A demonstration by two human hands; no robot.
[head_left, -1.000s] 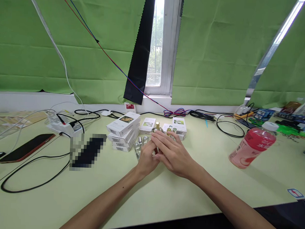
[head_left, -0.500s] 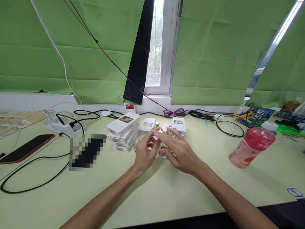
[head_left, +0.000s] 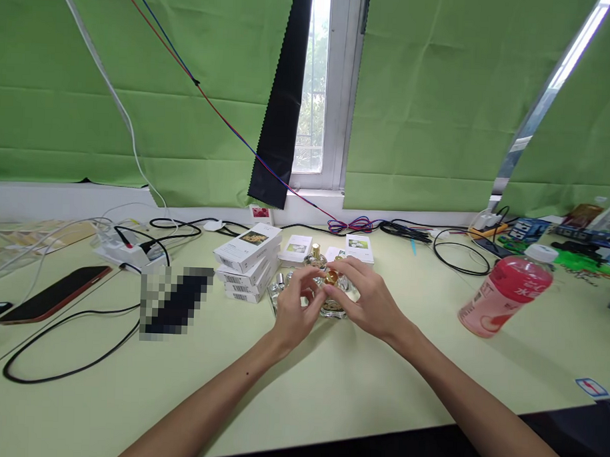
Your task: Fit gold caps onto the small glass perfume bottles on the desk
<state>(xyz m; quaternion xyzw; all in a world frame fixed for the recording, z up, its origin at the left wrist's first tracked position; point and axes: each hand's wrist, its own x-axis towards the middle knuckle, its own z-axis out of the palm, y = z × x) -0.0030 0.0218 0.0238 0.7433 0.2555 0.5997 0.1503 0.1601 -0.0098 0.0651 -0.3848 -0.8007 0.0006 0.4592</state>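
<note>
Clear glass perfume bottles with gold or silvery tops stand close together at the middle of the table. My left hand (head_left: 296, 309) is closed, its thumb and curled fingers meeting at the side of one bottle's gold top (head_left: 332, 277). From the other side, my right hand (head_left: 371, 299) has its thumb and fingers closed round the same top. The glass base of a bottle (head_left: 333, 314) shows below my hands; my fingers hide much of the rest. Just behind stands another gold-topped bottle (head_left: 316, 256). A silver-topped bottle (head_left: 279, 285) is left of my left hand.
A stack of white boxes (head_left: 248, 260) rises left of the bottles; more white boxes (head_left: 359, 248) lie behind. A pink drink bottle (head_left: 508, 289) stands at right. Phones (head_left: 55, 294), a power strip (head_left: 131, 249) and looping black cables occupy the left and back.
My right hand has drawn its fingers in from stretched over the bottles to round the gold top. The bottle behind shows more. My left hand has barely shifted.
</note>
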